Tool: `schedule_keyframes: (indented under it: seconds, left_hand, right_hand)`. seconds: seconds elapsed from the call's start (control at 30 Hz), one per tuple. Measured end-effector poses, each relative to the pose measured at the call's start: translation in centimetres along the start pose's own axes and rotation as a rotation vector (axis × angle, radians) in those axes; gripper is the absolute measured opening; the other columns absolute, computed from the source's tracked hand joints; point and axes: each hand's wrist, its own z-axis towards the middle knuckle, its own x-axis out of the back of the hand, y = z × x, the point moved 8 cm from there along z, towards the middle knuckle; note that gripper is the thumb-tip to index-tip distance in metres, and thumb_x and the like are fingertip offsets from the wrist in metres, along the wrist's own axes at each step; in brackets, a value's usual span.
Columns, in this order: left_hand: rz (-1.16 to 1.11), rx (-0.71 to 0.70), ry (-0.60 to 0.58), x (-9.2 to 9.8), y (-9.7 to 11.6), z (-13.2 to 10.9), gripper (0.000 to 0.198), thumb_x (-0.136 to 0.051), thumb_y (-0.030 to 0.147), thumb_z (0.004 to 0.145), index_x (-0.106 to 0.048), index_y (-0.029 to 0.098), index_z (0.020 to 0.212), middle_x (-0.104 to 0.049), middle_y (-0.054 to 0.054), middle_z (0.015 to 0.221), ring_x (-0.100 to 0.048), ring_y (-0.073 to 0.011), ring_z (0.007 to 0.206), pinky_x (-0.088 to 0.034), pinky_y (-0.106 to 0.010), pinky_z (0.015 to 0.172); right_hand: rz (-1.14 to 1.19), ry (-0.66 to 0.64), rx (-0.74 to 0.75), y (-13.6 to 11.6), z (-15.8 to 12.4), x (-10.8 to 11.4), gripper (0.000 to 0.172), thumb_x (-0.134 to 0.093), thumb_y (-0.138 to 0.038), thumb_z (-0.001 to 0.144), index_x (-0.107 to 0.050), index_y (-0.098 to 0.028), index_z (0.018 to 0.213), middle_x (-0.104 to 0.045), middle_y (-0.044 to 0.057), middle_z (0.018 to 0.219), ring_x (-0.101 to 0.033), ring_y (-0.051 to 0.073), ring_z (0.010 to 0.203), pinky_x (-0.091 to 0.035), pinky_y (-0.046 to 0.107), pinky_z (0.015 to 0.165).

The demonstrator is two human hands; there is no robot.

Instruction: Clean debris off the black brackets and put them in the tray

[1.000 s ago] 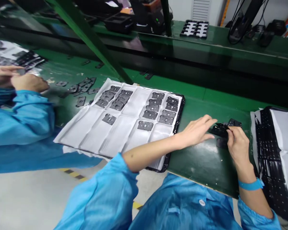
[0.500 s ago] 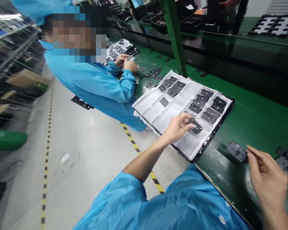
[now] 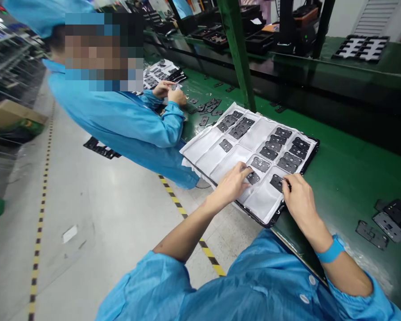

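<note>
Head view: the step in hand looks like laying parts into the pockets of the black tray lined w/ a white dimpled sheet (image 3: 207, 149), which sits on the green worktop (image 3: 347, 178).

- **Left hand** (image 3: 232, 180): over the tray's near edge, fingers spread & flat, grip released. Its tips press one thin dark-grey metal plate w/ cut-outs (image 3: 253, 177) into a near pocket.
- **Right hand** (image 3: 299, 203): at the tray's near-right corner, fingertips on the edge of a second plate (image 3: 276, 182) in the next pocket over. Can't tell if that grip is pinched on it or only touching.

Next move, as I judge it: square ea. plate flat in its pocket, clear of its neighbour. Then lift off w/o dragging the liner. More stock, i.e. loose plates (image 3: 384, 220), lies on the worktop well to the right of the tray.

Looks: the plates are matt, roughly rectangular, w/ square windows & notched edges, prob. light & easy to slide. The tray's far-right pockets hold overlapped stacked plates (image 3: 284, 147). A co-worker in a blue coat (image 3: 130, 125) stands left of the tray, hands at another batch.
</note>
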Motion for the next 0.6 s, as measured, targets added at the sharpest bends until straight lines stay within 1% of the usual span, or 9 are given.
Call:
schedule_keyframes:
  seconds: [0.07, 0.13, 0.23, 0.43, 0.6]
  left_hand:
    - [0.002, -0.071, -0.012, -0.3, -0.2, 0.2, 0.047, -0.076, 0.023, 0.095, -0.064, 0.023, 0.141, -0.058, -0.014, 0.140, -0.070, -0.0309, 0.120, -0.058, -0.046, 0.107]
    - [0.006, -0.081, 0.010, -0.5, -0.6, 0.5, 0.045, -0.077, 0.025, 0.095, -0.066, 0.022, 0.139, -0.059, -0.014, 0.138, -0.069, -0.0312, 0.119, -0.058, -0.047, 0.107]
    - [-0.005, -0.072, 0.047, -0.6, -0.9, 0.9, 0.042, -0.077, 0.026, 0.096, -0.068, 0.022, 0.136, -0.059, -0.014, 0.137, -0.070, -0.0298, 0.115, -0.059, -0.046, 0.105]
    - [-0.008, -0.065, 0.099, -0.7, -1.1, 1.0, 0.038, -0.073, 0.028, 0.099, -0.069, 0.020, 0.136, -0.060, -0.014, 0.135, -0.070, -0.0296, 0.115, -0.060, -0.045, 0.103]
    - [-0.012, -0.070, 0.113, -0.9, -0.6, 1.5, 0.031, -0.071, 0.027, 0.100, -0.071, 0.022, 0.130, -0.063, -0.012, 0.130, -0.071, -0.0275, 0.112, -0.060, -0.042, 0.101]
  right_hand:
    - [-0.068, -0.060, 0.046, -0.6, -0.2, -0.4, 0.019, -0.063, -0.020, 0.102, -0.080, -0.016, 0.109, -0.076, 0.015, 0.108, -0.067, 0.032, 0.101, -0.053, 0.045, 0.090]
    - [-0.146, -0.135, 0.113, -1.3, -0.5, -1.0, 0.019, -0.069, -0.022, 0.101, -0.079, -0.016, 0.116, -0.075, 0.015, 0.115, -0.065, 0.034, 0.110, -0.051, 0.046, 0.094]
    - [-0.210, -0.205, 0.184, -1.9, -0.7, -1.9, 0.022, -0.072, -0.021, 0.100, -0.078, -0.016, 0.121, -0.075, 0.015, 0.121, -0.063, 0.034, 0.114, -0.049, 0.047, 0.098]
    - [-0.194, -0.198, 0.214, -2.2, -0.9, -2.9, 0.025, -0.072, -0.017, 0.100, -0.078, -0.016, 0.125, -0.073, 0.016, 0.131, -0.063, 0.033, 0.119, -0.047, 0.049, 0.105]
    - [-0.166, -0.161, 0.213, -1.8, -1.4, -3.1, 0.030, -0.063, -0.012, 0.103, -0.076, -0.017, 0.130, -0.074, 0.016, 0.131, -0.064, 0.032, 0.117, -0.049, 0.049, 0.104]
